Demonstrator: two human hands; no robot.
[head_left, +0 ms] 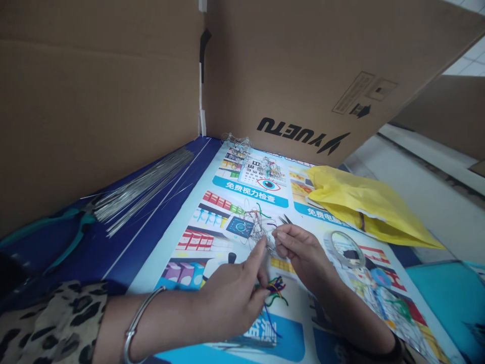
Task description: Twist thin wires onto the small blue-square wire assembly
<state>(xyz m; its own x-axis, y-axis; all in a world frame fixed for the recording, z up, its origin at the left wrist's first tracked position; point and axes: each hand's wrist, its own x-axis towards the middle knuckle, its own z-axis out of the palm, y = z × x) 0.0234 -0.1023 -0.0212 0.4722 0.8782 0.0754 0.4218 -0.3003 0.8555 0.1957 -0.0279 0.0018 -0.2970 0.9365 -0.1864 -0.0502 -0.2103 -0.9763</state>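
My left hand [242, 288] is closed at the middle of the printed sheet, its fingers on a tangle of thin wire [257, 225]. My right hand [299, 245] is pinched close beside it, at the right edge of the tangle, and metal tips [285, 219] stick out above its fingers. The strands between my fingertips are too fine to make out. Below my left fingers lies a bunch of coloured wires [277, 290], red, green, yellow and purple.
Silver wires [147, 184] and teal-handled pliers [81, 222] lie at left. A yellow bag [364, 199], a tape roll [345, 249] and a teal item [447, 303] are at right. Cardboard [303, 65] stands behind; more tangled wire [237, 144] is near it.
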